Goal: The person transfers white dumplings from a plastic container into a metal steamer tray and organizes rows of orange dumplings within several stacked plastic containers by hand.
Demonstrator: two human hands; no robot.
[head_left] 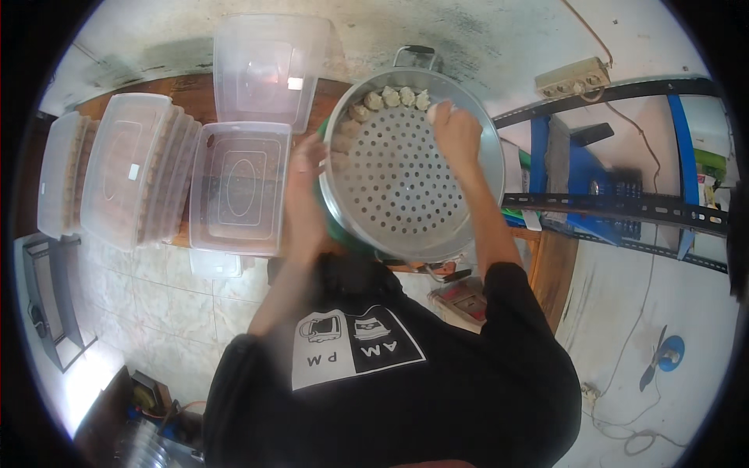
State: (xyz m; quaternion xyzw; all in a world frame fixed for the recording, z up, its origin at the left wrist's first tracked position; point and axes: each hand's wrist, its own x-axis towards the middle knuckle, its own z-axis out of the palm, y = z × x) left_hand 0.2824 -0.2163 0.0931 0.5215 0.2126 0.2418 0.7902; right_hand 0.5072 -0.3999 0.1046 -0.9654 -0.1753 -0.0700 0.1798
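Observation:
A round metal steamer tray (406, 191), its base punched with many holes, sits in front of me. Along its far inner wall runs a curved row of small pale dumplings (391, 97); those on the left side are blurred. My right hand (458, 139) reaches over the far right of the tray, fingers pinched at the end of the row. A pale bit at its fingertips looks like another dumpling, mostly hidden by the fingers. Beside the tray's left rim is my left hand (305, 168), smeared by motion, so its fingers are unclear.
Left of the tray lies a clear plastic box (238, 189), with another plastic container (269, 70) behind it. Stacked lidded boxes (129, 171) stand farther left. A metal shelf rack (608, 204) and a power strip (573, 80) are at the right.

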